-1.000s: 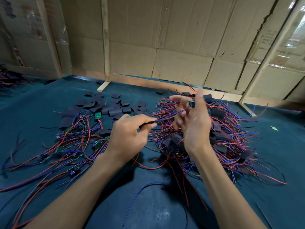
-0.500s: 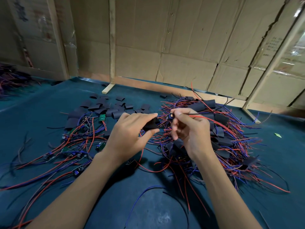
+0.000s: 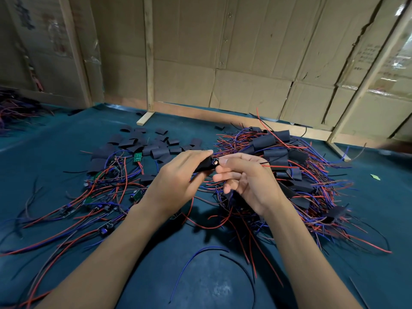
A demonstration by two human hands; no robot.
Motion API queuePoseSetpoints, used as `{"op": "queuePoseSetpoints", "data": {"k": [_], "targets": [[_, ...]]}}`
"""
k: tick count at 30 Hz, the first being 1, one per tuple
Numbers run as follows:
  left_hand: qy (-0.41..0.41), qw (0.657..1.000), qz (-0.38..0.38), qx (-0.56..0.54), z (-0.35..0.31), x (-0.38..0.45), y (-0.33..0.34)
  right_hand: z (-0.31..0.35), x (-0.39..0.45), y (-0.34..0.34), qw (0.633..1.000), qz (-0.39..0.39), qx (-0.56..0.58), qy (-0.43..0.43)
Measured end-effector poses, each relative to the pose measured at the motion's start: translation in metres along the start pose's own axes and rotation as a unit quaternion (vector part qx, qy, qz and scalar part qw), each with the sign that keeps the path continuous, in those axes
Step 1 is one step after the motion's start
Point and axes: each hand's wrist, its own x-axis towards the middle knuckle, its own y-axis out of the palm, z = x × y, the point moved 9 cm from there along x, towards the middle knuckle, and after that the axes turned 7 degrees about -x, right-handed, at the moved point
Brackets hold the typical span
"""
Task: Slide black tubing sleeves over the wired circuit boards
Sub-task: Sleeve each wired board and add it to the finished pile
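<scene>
Black sleeve (image 3: pixel 204 164), pinched in the left hand (image 3: pixel 178 181), meets the board's end (image 3: pixel 215 162), which the right hand (image 3: pixel 247 184) pinches with its wires. Best keep the sleeve mouth round and feed straight. Teal cloth covers the surface (image 3: pixel 200 286); cardboard walls (image 3: pixel 245 63) stand behind.

Loose sleeves (image 3: pixel 142 144) lie at the back left of the worktop (image 3: pixel 200 284), with bare wired boards (image 3: pixel 95 197) in front of them. A pile of sleeved boards (image 3: pixel 296 175) lies to the right. Cardboard panels (image 3: pixel 245 63) stand behind.
</scene>
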Motion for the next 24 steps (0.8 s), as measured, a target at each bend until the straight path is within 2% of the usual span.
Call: {"op": "queuePoseSetpoints", "data": {"k": [4, 12, 17, 21, 24], "targets": [[-0.007, 1.0, 0.005, 0.009, 0.0, 0.001, 0.003, -0.001, 0.001, 0.001, 0.999, 0.006, 0.032, 0.013], [-0.076, 0.996, 0.011, -0.037, 0.01, -0.002, 0.004, -0.003, 0.002, 0.009, 0.998, 0.057, 0.039, -0.01], [-0.046, 0.998, 0.026, -0.038, 0.005, -0.001, 0.005, -0.006, 0.005, 0.01, 0.998, 0.05, 0.022, -0.03], [-0.007, 1.0, 0.019, -0.005, -0.003, 0.0, 0.005, -0.004, 0.006, 0.004, 0.992, 0.002, -0.101, -0.076], [0.012, 0.999, 0.03, 0.021, -0.009, 0.001, 0.008, -0.01, 0.005, 0.008, 0.996, 0.013, -0.07, -0.053]]}}
